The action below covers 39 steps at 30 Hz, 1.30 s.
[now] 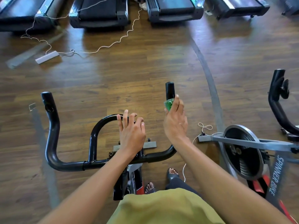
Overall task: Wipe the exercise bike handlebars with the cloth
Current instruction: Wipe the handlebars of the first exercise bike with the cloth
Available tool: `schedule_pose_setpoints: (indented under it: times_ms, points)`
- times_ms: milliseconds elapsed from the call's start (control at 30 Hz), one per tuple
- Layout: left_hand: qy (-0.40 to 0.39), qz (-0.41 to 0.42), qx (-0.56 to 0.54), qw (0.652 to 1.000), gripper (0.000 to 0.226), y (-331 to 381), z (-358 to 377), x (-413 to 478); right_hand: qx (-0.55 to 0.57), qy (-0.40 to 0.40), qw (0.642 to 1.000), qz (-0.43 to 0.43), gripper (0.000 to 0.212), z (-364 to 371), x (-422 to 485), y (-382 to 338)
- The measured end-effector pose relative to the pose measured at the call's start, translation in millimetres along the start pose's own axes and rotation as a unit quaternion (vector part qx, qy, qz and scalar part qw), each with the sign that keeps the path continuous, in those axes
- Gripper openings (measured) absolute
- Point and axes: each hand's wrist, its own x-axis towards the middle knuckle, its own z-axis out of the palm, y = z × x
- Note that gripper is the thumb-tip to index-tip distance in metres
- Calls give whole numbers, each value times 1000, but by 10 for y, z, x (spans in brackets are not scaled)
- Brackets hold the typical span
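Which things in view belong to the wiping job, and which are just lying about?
Job:
handlebars
cloth, held by the right hand against the right end of the bars
left hand, resting on the centre loop

Lying about:
treadmills
white cord
power strip
second bike

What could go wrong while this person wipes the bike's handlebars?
The green cloth is a small wad pinched in the right hand against the right grip; it could slip out or skip patches.
A white cord lies on the floor beside the sandalled foot, so a sidestep might snag it.
No hand is near the left bar end; it may get missed.
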Motion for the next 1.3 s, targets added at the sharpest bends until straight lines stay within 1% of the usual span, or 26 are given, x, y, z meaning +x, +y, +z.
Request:
schedule_pose_setpoints:
  times_ms: [133,200,300,433,500,567,633,700,733,800,833,900,967,1033,1100,1167,1300]
  points:
    - [-4,0,1,1000,35,-1,-10,0,26,23,999,5,69,-28,221,-201]
    - [-8,-3,1,1000,30,-1,-3,0,10,10,1000,11,70,-36,243,-216]
    - [-6,-3,8,1000,26,6,5,-1,-36,-47,998,16,74,-80,69,-110]
    - [-2,-6,6,1000,26,4,2,-3,-93,-131,986,46,77,-176,-434,2]
    - [-3,-6,5,1000,27,1,-1,-3,-82,-188,977,57,80,-300,-682,35]
    - [-6,-5,3,1000,28,-8,-5,-3,-45,-238,968,70,81,-476,-835,99]
    - [-8,-3,1,1000,28,-16,-21,-8,1,-255,965,67,76,-697,-867,150]
    - [-10,1,-3,1000,29,-11,-38,-11,55,-232,970,39,61,-871,-773,177]
    - [-13,2,-3,1000,30,-9,-49,-15,69,-223,972,8,52,-927,-700,176]
    - [-18,1,-7,1000,31,1,-67,-14,37,-228,968,-99,43,-963,-538,182]
    - [-19,0,-9,1000,31,4,-75,-12,5,-243,957,-159,43,-946,-474,203]
    - [-21,-1,-11,1000,31,3,-81,-14,-80,-280,923,-253,47,-877,-425,304]
    - [-20,0,-10,1000,31,0,-73,-13,-138,-302,893,-303,51,-828,-487,389]
    - [-17,0,-9,1000,30,-5,-58,-15,-145,-319,876,-332,50,-810,-629,376]
    - [-13,0,-5,1000,30,-13,-45,-11,-131,-329,866,-353,48,-791,-764,350]
    - [-11,3,-2,1000,29,-17,-35,-11,-135,-315,870,-353,51,-773,-768,376]
    - [-16,7,5,1000,30,-25,-30,-8,-164,-300,886,-314,59,-752,-784,368]
